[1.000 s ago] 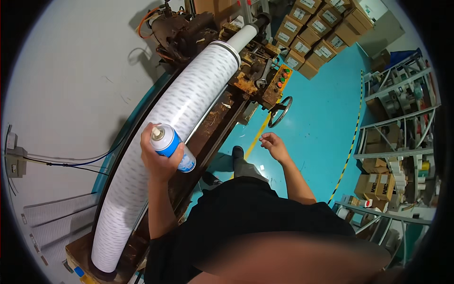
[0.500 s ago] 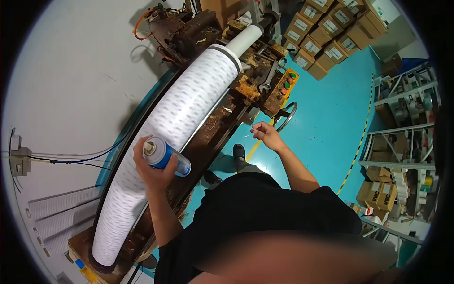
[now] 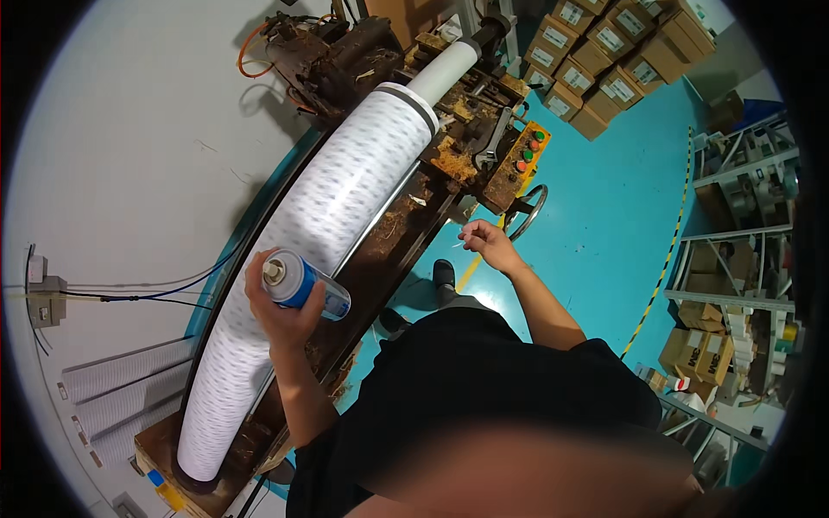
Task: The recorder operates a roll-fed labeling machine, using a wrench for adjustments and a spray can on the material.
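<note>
1. Spray can (image 3: 304, 288), blue and silver, gripped in left hand (image 3: 275, 309) at left centre; long axis level, nozzle end pointing toward frame left.
2. Right hand (image 3: 490, 245) at centre, pinching a thin white straw (image 3: 460, 231).
3. Long white roll (image 3: 311, 233) slanting from lower left to upper centre on rusty machine (image 3: 393, 224).
4. Stacked brown cartons (image 3: 617, 60) with pale rectangular labels, upper right.

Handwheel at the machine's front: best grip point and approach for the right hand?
Take the handwheel by its thin round rim, on the arc nearest the right hand, coming from the floor side. The rim stands clear of the machine there, so fingers can probably wrap it.
</note>
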The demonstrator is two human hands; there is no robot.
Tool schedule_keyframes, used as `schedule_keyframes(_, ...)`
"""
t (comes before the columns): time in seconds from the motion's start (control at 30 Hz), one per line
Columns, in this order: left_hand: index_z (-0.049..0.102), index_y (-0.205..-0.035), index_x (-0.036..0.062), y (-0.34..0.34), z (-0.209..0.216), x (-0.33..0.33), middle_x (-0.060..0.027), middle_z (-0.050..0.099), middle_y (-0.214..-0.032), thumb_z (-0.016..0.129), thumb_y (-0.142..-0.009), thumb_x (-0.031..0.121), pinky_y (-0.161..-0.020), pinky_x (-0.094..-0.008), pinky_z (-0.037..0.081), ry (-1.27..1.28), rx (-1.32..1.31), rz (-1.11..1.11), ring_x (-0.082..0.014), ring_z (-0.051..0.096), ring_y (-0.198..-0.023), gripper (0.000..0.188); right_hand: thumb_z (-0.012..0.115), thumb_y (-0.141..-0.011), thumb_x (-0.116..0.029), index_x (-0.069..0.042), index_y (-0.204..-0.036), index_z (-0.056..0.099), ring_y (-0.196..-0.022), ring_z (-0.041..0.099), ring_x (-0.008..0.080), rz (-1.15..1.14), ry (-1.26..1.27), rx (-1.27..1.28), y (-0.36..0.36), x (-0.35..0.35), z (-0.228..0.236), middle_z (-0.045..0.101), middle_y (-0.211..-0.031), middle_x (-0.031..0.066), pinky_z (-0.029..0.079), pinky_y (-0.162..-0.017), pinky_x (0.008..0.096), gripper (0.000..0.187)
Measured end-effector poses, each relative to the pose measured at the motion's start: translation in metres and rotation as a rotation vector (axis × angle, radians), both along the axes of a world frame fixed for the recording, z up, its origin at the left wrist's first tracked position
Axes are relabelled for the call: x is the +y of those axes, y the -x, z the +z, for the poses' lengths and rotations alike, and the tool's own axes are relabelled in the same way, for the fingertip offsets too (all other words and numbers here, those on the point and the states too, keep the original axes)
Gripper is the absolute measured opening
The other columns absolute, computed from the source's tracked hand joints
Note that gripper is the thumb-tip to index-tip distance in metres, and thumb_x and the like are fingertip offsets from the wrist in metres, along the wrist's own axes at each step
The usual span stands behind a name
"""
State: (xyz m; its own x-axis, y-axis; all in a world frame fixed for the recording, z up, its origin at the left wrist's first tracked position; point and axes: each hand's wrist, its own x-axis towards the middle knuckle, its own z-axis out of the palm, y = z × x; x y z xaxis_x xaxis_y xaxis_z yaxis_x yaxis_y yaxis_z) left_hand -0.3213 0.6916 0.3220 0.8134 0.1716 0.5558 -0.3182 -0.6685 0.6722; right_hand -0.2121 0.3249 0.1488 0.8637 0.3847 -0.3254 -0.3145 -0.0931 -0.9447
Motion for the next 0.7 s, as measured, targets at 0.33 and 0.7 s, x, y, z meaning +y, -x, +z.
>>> schedule_keyframes(0.33,0.027,-0.138,-0.0034,-0.001,0.007,0.0,-0.0208,0.047,-0.127,0.075,-0.073,0.013,-0.102,-0.041,0.038,-0.063,0.032,0.024,-0.0294,0.049,-0.118,0.083,0.055,-0.091,-0.002,-0.006,-0.094,0.057,-0.087,0.058,0.0127,-0.004,-0.05,-0.039,-0.018,0.007,-0.002,0.061,-0.1,0.0046,0.048,-0.08,0.028,0.005)
schedule_keyframes(0.7,0.037,-0.131,-0.0026,-0.007,0.012,-0.012,-0.0176,0.051,-0.121,0.078,-0.068,0.016,-0.098,-0.0396,0.039,-0.09,0.045,0.121,-0.0287,0.051,-0.109,0.077,0.06,-0.094,-0.018,-0.004,-0.117,0.051,-0.093,0.056,0.0125,-0.154,-0.072,-0.283,-0.132,0.049,-0.008,0.058,-0.106,0.0045,0.048,-0.08,0.027,0.029)
